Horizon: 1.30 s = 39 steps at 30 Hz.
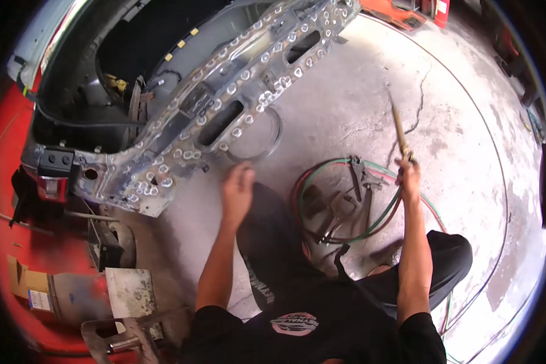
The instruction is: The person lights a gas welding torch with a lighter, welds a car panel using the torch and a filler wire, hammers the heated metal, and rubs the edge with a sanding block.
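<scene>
My right hand (410, 176) is closed round the lower end of a long brass torch (399, 125), whose thin tip points up and away over the concrete floor. Red and green hoses (370, 230) loop near that hand. My left hand (239, 189) is raised above my knee, below the bare metal panel (206, 115) of a car body, and does not touch it. Its fingers look curled together; whether anything is in them cannot be made out. White circled spots and oval slots mark the panel.
Pliers and other hand tools (341, 212) lie inside the hose loop. A wire coil (273, 136) rests on the floor beside the panel. At lower left are a metal cylinder (76, 294) and a flat plate (131, 294). A long cable curves along the right.
</scene>
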Each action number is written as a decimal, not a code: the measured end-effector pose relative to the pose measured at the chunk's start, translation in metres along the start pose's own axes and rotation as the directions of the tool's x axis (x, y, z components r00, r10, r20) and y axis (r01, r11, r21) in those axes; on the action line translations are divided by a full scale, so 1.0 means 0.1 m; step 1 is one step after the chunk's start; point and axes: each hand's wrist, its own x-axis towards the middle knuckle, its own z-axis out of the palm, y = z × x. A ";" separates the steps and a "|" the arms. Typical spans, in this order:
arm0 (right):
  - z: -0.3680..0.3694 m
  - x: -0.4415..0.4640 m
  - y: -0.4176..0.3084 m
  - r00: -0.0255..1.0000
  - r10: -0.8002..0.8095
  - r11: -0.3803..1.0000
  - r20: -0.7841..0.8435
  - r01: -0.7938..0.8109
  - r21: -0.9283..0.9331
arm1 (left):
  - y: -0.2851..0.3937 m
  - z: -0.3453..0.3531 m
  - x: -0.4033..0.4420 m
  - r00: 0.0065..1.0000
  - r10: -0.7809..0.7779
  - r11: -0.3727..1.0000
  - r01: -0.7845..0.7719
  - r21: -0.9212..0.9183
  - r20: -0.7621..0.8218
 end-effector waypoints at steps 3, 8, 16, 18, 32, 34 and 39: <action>0.26 -0.39 -0.97 0.976 -0.215 0.975 -0.023 0.216 0.054 | -0.73 -0.41 -0.27 0.947 -0.095 0.995 0.089 -0.034 -0.308; -0.18 -0.38 -1.76 0.958 -0.108 0.987 0.265 0.073 0.141 | -2.29 -0.35 -1.50 0.716 -0.689 0.683 0.594 -0.425 -0.108; -0.87 0.10 -1.53 0.910 0.014 0.901 0.415 -0.192 0.390 | -3.25 0.45 -3.56 0.577 -0.798 0.522 0.805 0.280 -0.172; -1.15 0.47 -1.26 0.827 0.041 0.838 0.560 -0.334 0.432 | -3.19 0.65 -3.28 0.514 -0.851 0.463 0.832 0.306 -0.108; 0.19 0.09 -0.90 0.947 0.188 0.978 0.262 -0.205 0.039 | -4.14 1.51 -2.33 0.651 -0.755 0.576 0.715 0.397 -0.076; 0.30 0.04 -1.02 0.946 0.157 0.978 0.282 -0.190 0.091 | -3.92 1.41 -2.19 0.594 -0.799 0.550 0.785 0.286 -0.093; 0.61 -0.24 -1.37 0.964 -0.030 0.968 0.263 -0.038 0.247 | -3.20 0.79 -1.73 0.545 -0.798 0.380 0.787 -0.486 0.258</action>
